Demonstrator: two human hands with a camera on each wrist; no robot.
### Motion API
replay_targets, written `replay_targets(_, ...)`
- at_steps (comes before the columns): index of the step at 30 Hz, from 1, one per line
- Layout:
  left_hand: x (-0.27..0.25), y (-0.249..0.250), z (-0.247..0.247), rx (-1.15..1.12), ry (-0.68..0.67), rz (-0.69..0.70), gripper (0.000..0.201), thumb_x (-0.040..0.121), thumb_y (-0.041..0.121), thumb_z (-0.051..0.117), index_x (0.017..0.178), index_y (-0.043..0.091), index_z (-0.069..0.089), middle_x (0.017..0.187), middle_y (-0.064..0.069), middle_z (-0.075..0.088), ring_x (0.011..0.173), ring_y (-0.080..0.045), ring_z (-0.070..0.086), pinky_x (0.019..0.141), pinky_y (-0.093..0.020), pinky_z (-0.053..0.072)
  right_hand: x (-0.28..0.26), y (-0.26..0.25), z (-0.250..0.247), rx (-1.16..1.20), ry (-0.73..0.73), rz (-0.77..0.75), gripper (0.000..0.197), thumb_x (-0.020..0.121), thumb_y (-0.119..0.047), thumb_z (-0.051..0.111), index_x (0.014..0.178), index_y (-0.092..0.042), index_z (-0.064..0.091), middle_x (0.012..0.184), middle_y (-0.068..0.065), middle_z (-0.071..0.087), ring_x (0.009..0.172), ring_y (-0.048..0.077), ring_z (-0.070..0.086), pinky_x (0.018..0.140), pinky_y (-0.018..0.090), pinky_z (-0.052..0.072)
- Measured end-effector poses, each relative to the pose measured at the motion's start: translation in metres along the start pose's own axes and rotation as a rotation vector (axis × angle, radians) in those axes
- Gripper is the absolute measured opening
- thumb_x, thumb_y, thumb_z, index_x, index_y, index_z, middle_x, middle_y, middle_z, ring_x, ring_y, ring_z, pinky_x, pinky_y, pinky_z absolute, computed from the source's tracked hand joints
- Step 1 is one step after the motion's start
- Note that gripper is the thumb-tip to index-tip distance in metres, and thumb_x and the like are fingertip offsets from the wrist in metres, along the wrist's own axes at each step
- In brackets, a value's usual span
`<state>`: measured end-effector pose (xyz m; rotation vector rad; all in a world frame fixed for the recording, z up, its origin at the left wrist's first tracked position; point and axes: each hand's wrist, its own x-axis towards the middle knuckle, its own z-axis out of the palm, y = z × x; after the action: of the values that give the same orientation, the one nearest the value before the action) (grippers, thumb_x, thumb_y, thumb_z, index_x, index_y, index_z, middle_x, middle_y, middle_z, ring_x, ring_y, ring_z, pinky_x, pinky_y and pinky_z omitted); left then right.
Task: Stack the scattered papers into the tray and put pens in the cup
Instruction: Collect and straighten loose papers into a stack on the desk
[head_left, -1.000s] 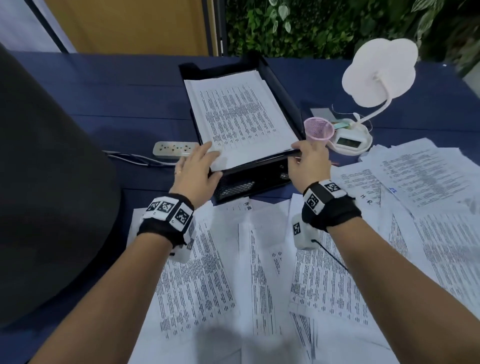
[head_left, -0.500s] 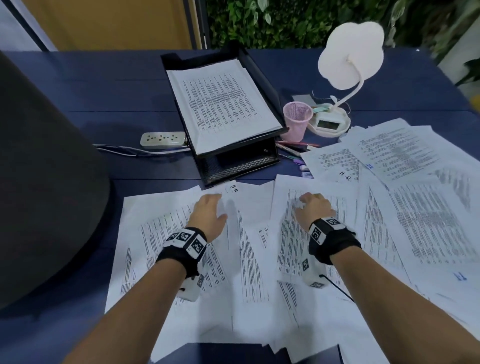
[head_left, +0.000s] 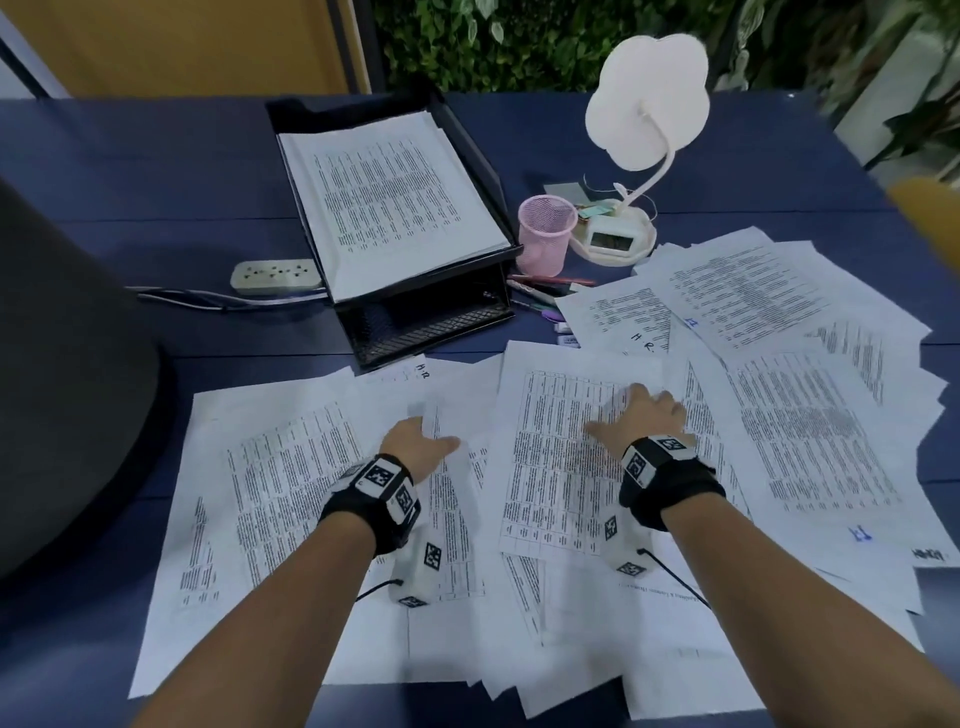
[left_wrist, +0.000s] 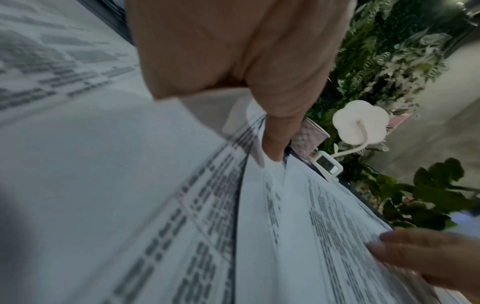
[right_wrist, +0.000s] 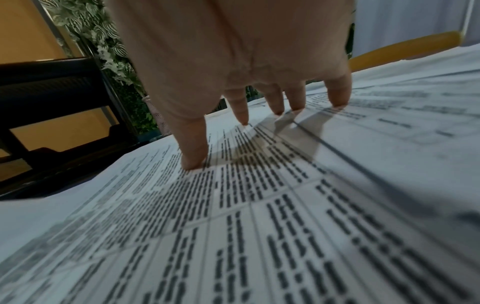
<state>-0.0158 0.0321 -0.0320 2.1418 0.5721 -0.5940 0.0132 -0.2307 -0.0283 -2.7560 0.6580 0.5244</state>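
Observation:
Several printed sheets (head_left: 291, 467) lie scattered and overlapping across the near half of the blue table. A black two-tier tray (head_left: 431, 327) stands at the back with a stack of papers (head_left: 384, 202) in its top tier. To its right is a pink mesh cup (head_left: 546, 234), with several pens (head_left: 545, 283) lying on the table in front of it. My left hand (head_left: 415, 441) rests on the middle sheets, its thumb (left_wrist: 272, 144) pressing a sheet's edge. My right hand (head_left: 641, 421) is spread on a table-printed sheet (head_left: 561, 467), fingertips (right_wrist: 244, 115) touching the paper.
A white flower-shaped lamp (head_left: 647, 98) with a small clock (head_left: 608, 241) in its base stands behind the cup. A power strip (head_left: 275, 274) with cables lies left of the tray. A large dark rounded object (head_left: 67, 389) fills the left edge.
Both hands left the tray's front edge and came back toward me onto the scattered sheets. They now press on the paper, and the right hand's fingers have spread.

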Motion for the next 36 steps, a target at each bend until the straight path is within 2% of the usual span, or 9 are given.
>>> replay_targets(4,-0.004,0.01,0.019,-0.047,0.02,0.101,0.061,0.079,0.026,0.075,0.132,0.007,0.05,0.129,-0.011,0.059,0.113,-0.026,0.057,0.09,-0.026,0.045,0.005,0.006,-0.001,-0.07,-0.072,-0.022,0.078,0.073,-0.065,0.06,0.136,-0.027,0.034,0.145,0.01,0.03,0.135,0.034,0.025,0.099,0.057,0.032)
replay_targets(9,-0.003,0.01,0.031,-0.006,0.054,0.113,0.074,0.07,0.021,0.082,0.135,0.009,0.048,0.123,-0.008,0.06,0.112,-0.025,0.057,0.093,-0.029,0.046,0.012,0.007,-0.006,-0.041,-0.06,-0.014,0.075,0.077,-0.06,0.058,0.138,-0.024,0.034,0.142,0.011,0.036,0.131,0.035,0.032,0.103,0.053,0.034)
replay_targets(13,-0.006,0.01,0.026,-0.171,0.103,0.184,0.054,0.068,0.015,0.083,0.116,0.012,0.058,0.106,-0.005,0.066,0.096,-0.023,0.062,0.084,-0.031,0.05,0.016,0.006,-0.011,0.051,-0.019,-0.006,0.067,0.079,-0.054,0.058,0.134,-0.023,0.036,0.137,0.01,0.041,0.127,0.033,0.035,0.1,0.054,0.036)
replay_targets(16,-0.013,0.015,0.013,-0.286,0.109,0.262,0.046,0.069,0.012,0.083,0.107,0.019,0.057,0.101,-0.002,0.066,0.095,-0.021,0.063,0.084,-0.031,0.051,0.019,0.003,-0.014,0.16,0.01,0.018,0.077,0.076,-0.054,0.065,0.136,-0.02,0.031,0.137,0.014,0.038,0.128,0.035,0.036,0.102,0.054,0.037)
replay_targets(20,-0.021,0.023,-0.012,-0.456,0.14,0.308,0.045,0.071,0.007,0.081,0.11,0.014,0.06,0.101,0.0,0.069,0.094,-0.017,0.066,0.084,-0.031,0.053,0.024,0.002,-0.016,0.231,0.024,0.025,0.094,0.07,-0.063,0.067,0.14,-0.017,0.025,0.136,0.019,0.042,0.126,0.038,0.041,0.101,0.053,0.04)
replay_targets(24,-0.026,0.035,-0.038,-0.514,0.24,0.397,0.047,0.071,0.008,0.081,0.114,0.011,0.062,0.105,-0.003,0.07,0.098,-0.018,0.067,0.088,-0.036,0.054,0.021,-0.003,-0.016,0.198,-0.015,-0.085,0.08,0.076,-0.056,0.066,0.137,-0.014,0.035,0.129,0.015,0.053,0.117,0.035,0.051,0.098,0.04,0.044)
replay_targets(29,-0.044,0.071,-0.065,-0.559,0.362,0.551,0.047,0.072,0.01,0.08,0.114,0.017,0.061,0.104,0.005,0.07,0.099,-0.012,0.067,0.09,-0.039,0.054,0.014,-0.007,-0.019,0.069,-0.132,-0.126,0.075,0.078,-0.062,0.06,0.136,-0.018,0.04,0.127,0.01,0.056,0.111,0.029,0.057,0.095,0.039,0.047)
replay_targets(33,-0.066,0.1,-0.091,-0.561,0.373,0.694,0.048,0.073,0.01,0.079,0.116,0.015,0.059,0.107,0.004,0.068,0.103,-0.012,0.065,0.088,-0.034,0.055,0.004,-0.016,-0.037,0.589,-0.043,-0.227,0.081,0.078,-0.052,0.069,0.142,-0.018,0.034,0.145,0.011,0.041,0.13,0.028,0.044,0.106,0.04,0.039)
replay_targets(36,-0.083,0.117,-0.104,-0.541,0.349,0.804,0.039,0.074,0.005,0.077,0.107,0.015,0.06,0.098,0.009,0.068,0.096,-0.003,0.066,0.08,-0.021,0.055,-0.011,-0.036,-0.069,0.858,0.06,-0.434,0.07,0.082,-0.034,0.071,0.14,-0.018,0.036,0.138,-0.006,0.043,0.128,0.011,0.04,0.107,0.028,0.033)
